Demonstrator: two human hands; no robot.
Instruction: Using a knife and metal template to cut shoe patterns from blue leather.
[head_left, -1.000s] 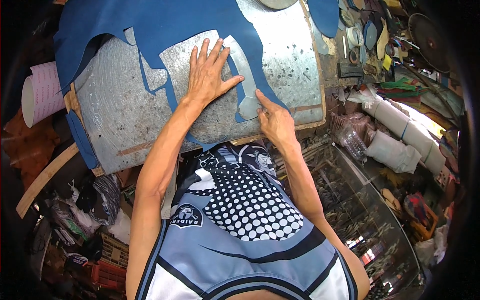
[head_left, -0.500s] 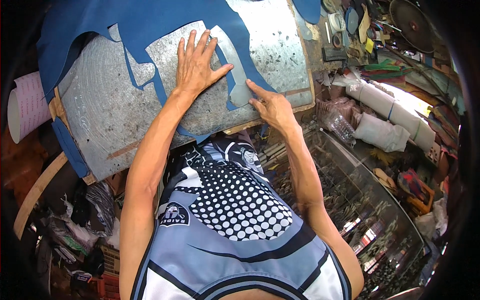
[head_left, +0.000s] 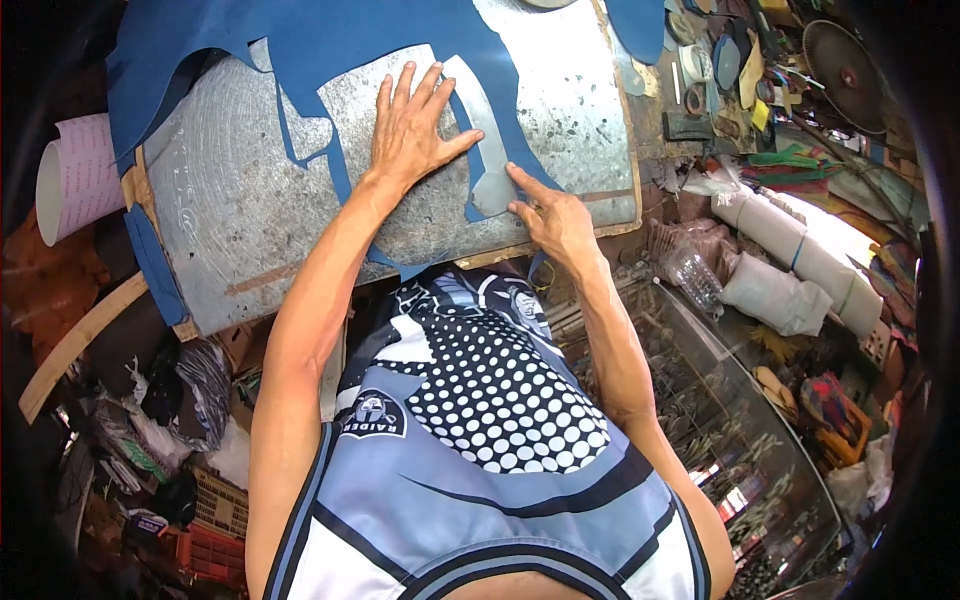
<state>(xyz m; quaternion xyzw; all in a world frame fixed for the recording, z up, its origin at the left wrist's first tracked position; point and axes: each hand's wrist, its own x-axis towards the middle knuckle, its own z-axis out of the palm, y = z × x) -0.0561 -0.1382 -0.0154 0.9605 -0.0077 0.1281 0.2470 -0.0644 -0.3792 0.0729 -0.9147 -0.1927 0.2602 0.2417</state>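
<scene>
A long, curved grey template (head_left: 491,192) with a broad lower end lies on a cut-out blue sheet (head_left: 340,35), which looks like leather. Blue shows along both sides of it. My left hand (head_left: 411,137) lies flat with fingers spread, left of the template, its thumb reaching the template's edge. At the template's right edge, near the broad end, rests my right hand (head_left: 555,218). Its index finger is stretched out and its thumb is apart, while the other fingers curl under and are partly hidden. No tool shows in either hand.
Under the sheet is a speckled grey metal-topped board (head_left: 245,200) with a wooden edge. A printed paper roll (head_left: 85,180) stands at left. Tape rolls (head_left: 695,65) and small tools lie at far right, near a round fan (head_left: 845,77). Wrapped white rolls (head_left: 795,240) lie right.
The whole view has shifted a little, so everything sits slightly farther right in the picture. Both hands keep nearly the same places on the template and sheet.
</scene>
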